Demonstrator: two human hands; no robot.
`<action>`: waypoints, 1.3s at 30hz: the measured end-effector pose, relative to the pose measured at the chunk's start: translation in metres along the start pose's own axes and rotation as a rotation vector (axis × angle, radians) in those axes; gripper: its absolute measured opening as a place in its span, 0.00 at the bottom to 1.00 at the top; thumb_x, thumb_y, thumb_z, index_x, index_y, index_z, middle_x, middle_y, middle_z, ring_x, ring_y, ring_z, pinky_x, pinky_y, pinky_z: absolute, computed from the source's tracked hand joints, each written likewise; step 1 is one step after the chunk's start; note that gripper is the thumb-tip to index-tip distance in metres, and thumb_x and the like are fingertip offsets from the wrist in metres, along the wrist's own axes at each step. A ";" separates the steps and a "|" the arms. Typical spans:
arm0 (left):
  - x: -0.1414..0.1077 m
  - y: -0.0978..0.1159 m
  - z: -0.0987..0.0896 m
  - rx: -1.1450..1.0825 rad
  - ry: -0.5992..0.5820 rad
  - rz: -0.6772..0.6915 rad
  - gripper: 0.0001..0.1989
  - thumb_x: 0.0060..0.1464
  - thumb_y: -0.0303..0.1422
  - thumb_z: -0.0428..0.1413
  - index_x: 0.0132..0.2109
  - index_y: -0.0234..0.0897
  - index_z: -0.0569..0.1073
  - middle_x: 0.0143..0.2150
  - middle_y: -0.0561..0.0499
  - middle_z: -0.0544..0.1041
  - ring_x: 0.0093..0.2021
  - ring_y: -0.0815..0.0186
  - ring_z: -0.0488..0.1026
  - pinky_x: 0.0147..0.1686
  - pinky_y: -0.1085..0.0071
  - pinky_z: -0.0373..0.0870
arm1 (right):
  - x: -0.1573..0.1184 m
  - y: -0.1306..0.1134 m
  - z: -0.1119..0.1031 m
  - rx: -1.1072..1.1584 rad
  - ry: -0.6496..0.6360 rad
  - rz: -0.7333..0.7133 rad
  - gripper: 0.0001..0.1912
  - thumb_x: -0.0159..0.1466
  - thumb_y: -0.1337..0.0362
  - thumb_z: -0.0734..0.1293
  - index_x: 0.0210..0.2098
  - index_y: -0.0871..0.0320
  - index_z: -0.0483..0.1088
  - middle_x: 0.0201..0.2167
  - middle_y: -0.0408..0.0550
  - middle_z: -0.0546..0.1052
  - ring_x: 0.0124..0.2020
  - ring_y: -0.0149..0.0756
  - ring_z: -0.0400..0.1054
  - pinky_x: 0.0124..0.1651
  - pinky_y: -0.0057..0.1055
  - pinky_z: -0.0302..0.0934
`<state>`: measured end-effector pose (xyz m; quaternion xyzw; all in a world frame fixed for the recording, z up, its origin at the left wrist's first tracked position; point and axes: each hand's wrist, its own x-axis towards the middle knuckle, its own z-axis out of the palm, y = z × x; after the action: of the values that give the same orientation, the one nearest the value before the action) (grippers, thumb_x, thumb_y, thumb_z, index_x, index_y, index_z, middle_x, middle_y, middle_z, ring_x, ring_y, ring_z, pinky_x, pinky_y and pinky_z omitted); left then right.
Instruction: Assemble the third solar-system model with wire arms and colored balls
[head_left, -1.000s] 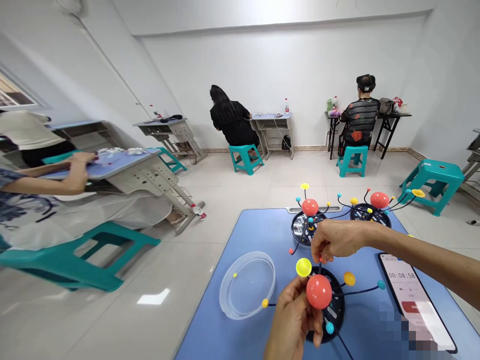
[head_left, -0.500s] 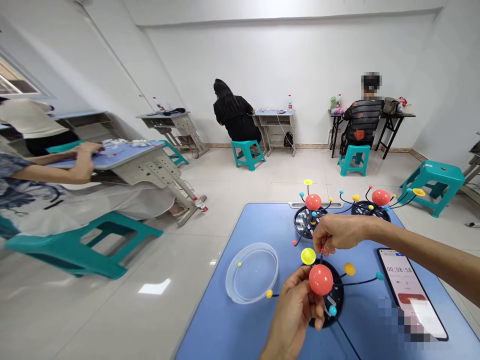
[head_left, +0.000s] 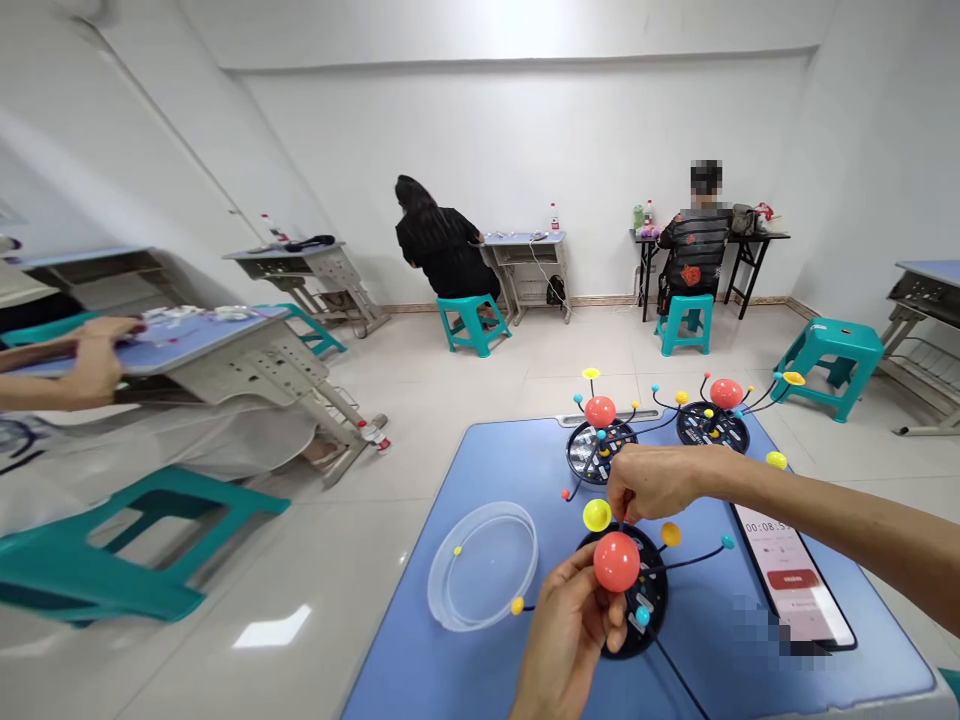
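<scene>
A solar system model [head_left: 656, 590] stands in front of me, with a dark round base, a big red ball on top and thin black rods bearing small coloured balls. My left hand [head_left: 568, 625] grips it just under the red ball [head_left: 616, 562]; the grasped part is hidden by the fingers. Behind that ball, my right hand [head_left: 651, 484] pinches the upper end of a short black rod on the same model. Its fingers mostly cover the rod's tip. A yellow cup-shaped piece [head_left: 597, 515] sits beside the right fingertips, and an orange ball [head_left: 670, 534] is to their right.
Two similar models [head_left: 600, 455] [head_left: 712, 428] stand at the desk's far edge. Left of my hands lies a shallow clear tray [head_left: 484, 620] with a small yellow ball [head_left: 457, 551]. A phone [head_left: 799, 580] running a timer lies at the right. Other people sit at desks beyond.
The view has turned slightly right, so everything appears shifted left. Both hands keep their places on the model; the small red tip seen under my right fingers is now mostly hidden.
</scene>
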<state>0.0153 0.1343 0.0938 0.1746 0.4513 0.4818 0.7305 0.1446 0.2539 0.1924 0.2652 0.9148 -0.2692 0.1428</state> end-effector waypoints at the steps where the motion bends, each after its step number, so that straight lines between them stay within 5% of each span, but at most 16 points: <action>1: 0.000 0.000 0.000 0.002 -0.001 -0.005 0.14 0.38 0.35 0.62 0.34 0.31 0.74 0.12 0.56 0.65 0.13 0.76 0.57 0.13 0.79 0.50 | 0.000 -0.001 0.000 0.002 0.006 0.006 0.13 0.53 0.76 0.64 0.33 0.63 0.79 0.25 0.43 0.77 0.26 0.28 0.64 0.27 0.23 0.53; 39: -0.003 0.002 0.004 -0.030 0.018 0.026 0.14 0.33 0.32 0.66 0.30 0.29 0.75 0.16 0.55 0.67 0.18 0.76 0.60 0.16 0.79 0.53 | 0.000 -0.011 0.004 -0.138 0.001 0.010 0.11 0.55 0.75 0.65 0.32 0.69 0.80 0.20 0.47 0.75 0.21 0.28 0.58 0.22 0.24 0.50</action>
<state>0.0173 0.1334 0.0988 0.1650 0.4482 0.4998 0.7226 0.1391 0.2438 0.1938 0.2597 0.9298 -0.2048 0.1615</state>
